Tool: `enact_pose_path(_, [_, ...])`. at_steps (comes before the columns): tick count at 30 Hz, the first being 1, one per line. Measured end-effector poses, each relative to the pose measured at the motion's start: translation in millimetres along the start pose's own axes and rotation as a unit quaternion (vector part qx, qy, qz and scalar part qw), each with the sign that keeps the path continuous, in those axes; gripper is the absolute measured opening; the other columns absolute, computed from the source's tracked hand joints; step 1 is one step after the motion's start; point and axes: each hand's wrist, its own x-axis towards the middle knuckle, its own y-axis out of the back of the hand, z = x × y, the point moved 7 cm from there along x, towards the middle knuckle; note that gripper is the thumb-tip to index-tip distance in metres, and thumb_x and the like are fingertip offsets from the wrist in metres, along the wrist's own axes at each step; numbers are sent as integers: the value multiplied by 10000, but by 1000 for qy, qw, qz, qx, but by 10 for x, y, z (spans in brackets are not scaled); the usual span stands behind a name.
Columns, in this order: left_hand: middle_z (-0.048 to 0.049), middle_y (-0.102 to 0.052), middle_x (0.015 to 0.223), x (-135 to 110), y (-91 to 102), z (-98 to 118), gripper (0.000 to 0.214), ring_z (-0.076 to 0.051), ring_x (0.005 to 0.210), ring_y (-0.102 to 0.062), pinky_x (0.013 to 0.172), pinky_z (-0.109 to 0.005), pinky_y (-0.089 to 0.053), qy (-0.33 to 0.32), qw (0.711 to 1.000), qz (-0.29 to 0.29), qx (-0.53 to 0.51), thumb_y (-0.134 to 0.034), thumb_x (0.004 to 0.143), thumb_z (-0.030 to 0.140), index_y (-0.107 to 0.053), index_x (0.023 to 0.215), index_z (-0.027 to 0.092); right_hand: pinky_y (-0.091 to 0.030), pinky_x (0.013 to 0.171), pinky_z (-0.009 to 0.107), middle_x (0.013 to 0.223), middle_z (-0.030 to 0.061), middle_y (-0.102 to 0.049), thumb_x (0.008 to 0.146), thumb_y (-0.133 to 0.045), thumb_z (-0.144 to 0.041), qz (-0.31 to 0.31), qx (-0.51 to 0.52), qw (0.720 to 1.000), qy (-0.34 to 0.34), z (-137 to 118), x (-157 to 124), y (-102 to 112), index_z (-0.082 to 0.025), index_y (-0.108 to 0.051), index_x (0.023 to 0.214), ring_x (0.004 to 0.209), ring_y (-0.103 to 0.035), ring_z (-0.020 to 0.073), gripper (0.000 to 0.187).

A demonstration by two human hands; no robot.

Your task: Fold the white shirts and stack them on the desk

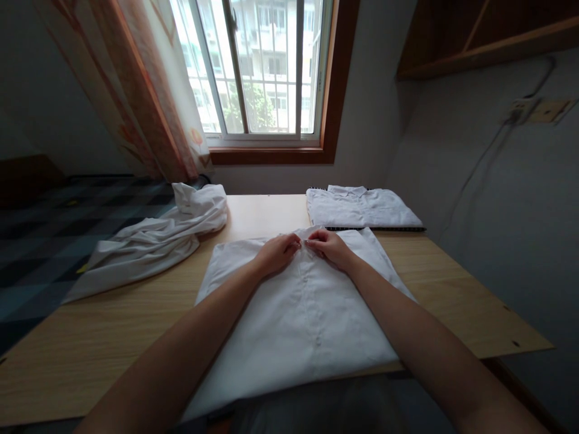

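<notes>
A white button-up shirt (280,325) lies spread front-up on the wooden board, its collar end away from me and its lower edge hanging over the near side. My left hand (278,253) pinches the cloth near the collar, just left of the button line. Close beside it, my right hand (330,246) pinches the same area from the right, fingertips almost meeting the left ones. Whether a button sits between the fingers is too small to tell. Several small buttons run down the shirt's middle below my hands.
At the back right, a folded white shirt (362,208) rests on a dark-edged piece. A crumpled white garment (158,241) trails off the left side of the wooden board (452,301). Beyond are a checkered bed (36,241), a curtain (140,78), a window and a wall shelf (488,54).
</notes>
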Motion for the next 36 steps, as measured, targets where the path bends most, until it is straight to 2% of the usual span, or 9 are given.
enact_pose_path(8, [-15, -700, 817, -31, 35, 33, 239, -201, 756, -634, 666, -277, -431, 45, 999, 4, 27, -512, 911, 365, -671, 1049, 252, -277, 470, 236, 551, -60, -501, 657, -761, -444, -10, -18, 1000, 5, -16, -15, -22, -178, -612, 760, 488, -389, 83, 322])
enact_pose_path(14, [-22, -721, 876, -47, 39, 70, 234, -220, 810, -657, 684, -288, -439, 41, 996, 6, 79, -511, 902, 334, -677, 1053, 272, -368, 564, 261, 660, -21, -561, 720, -698, -363, 7, -169, 983, 74, -124, -13, -39, -183, -587, 742, 594, -476, 124, 212])
enact_pose_path(17, [-32, -728, 937, -49, 26, 79, 235, -234, 860, -665, 702, -299, -455, 24, 995, 11, 99, -500, 905, 319, -678, 1052, 273, -412, 636, 276, 748, 1, -603, 750, -659, -258, 1, -245, 963, 114, -193, -40, -89, -179, -610, 823, 658, -525, 139, 119])
enact_pose_path(20, [-27, -731, 959, -56, 23, 104, 238, -229, 877, -669, 719, -302, -468, 3, 994, 15, 111, -487, 909, 295, -677, 1053, 279, -437, 718, 286, 857, 28, -637, 771, -626, -175, -9, -296, 946, 133, -244, -79, -132, -170, -654, 988, 749, -567, 151, 218])
enact_pose_path(22, [-22, -732, 971, -61, 27, 132, 240, -221, 884, -671, 739, -301, -474, -11, 992, 18, 122, -479, 909, 268, -677, 1043, 278, -435, 743, 288, 881, 32, -633, 777, -621, -150, -13, -325, 935, 138, -261, -95, -148, -172, -679, 1031, 777, -565, 154, 261])
enact_pose_path(29, [-66, -718, 930, -63, -2, 241, 259, -235, 862, -664, 778, -335, -474, -78, 984, 7, 160, -441, 936, 242, -676, 1046, 232, -414, 742, 283, 820, 22, -584, 820, -631, -201, -26, -397, 909, 126, -227, -81, -174, -179, -738, 973, 764, -526, 159, 188])
enact_pose_path(36, [-81, -698, 927, -65, -21, 315, 211, -256, 903, -650, 797, -359, -457, -100, 974, -3, 206, -467, 950, 250, -657, 1034, 210, -411, 724, 282, 886, 46, -587, 854, -601, -227, -15, -456, 885, 93, -199, -81, -193, -183, -726, 931, 762, -525, 162, 153])
